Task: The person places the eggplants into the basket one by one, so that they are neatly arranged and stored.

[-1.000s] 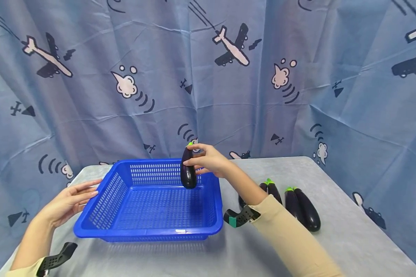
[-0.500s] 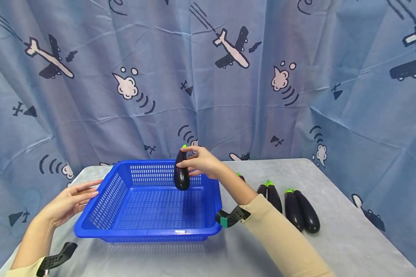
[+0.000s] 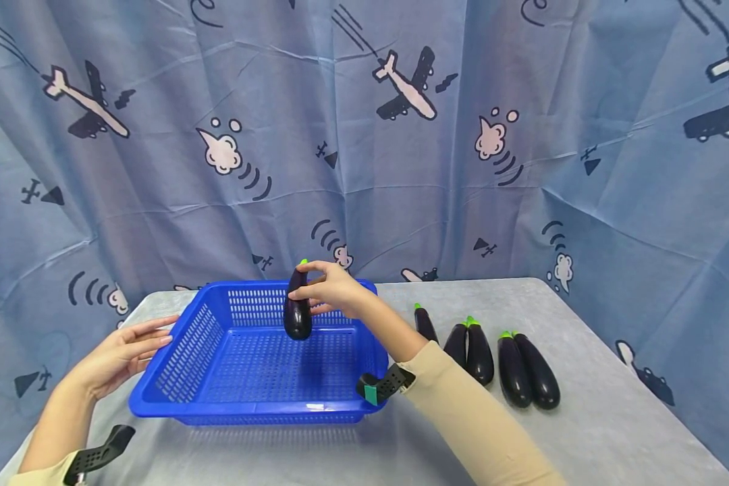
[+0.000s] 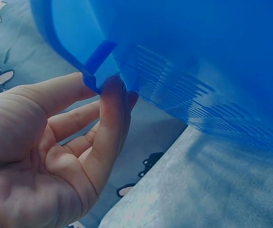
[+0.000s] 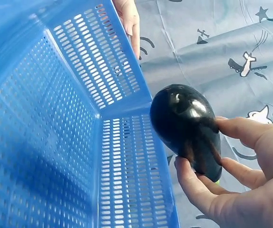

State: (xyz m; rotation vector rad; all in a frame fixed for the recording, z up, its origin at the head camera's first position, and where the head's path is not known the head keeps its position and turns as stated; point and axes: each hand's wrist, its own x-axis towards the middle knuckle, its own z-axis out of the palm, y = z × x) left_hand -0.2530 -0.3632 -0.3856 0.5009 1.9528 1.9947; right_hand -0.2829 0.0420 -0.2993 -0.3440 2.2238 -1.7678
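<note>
An eggplant (image 3: 297, 312), dark purple with a green stem end, is held upright in my right hand (image 3: 334, 289) over the back part of a blue plastic basket (image 3: 261, 409). Thumb and fingers pinch its upper part, as the right wrist view also shows around the glossy eggplant (image 5: 184, 118). My left hand (image 3: 121, 354) is at the basket's left side. Seen from the left wrist, that hand (image 4: 55, 147) pinches the basket rim (image 4: 91, 78) between thumb and fingers. The slotted basket floor (image 3: 261, 364) shows bare below the held eggplant.
Right of the basket, several more eggplants lie on the grey table (image 3: 607, 405): a single eggplant (image 3: 424, 322), a middle pair with this eggplant (image 3: 479, 352), and a right pair with this eggplant (image 3: 537, 371). A blue patterned curtain (image 3: 389, 169) hangs behind and beside the table.
My right hand has carried the eggplant leftward and slightly down over the basket. The single eggplant on the table has come out from behind the right arm. My left hand has stayed put.
</note>
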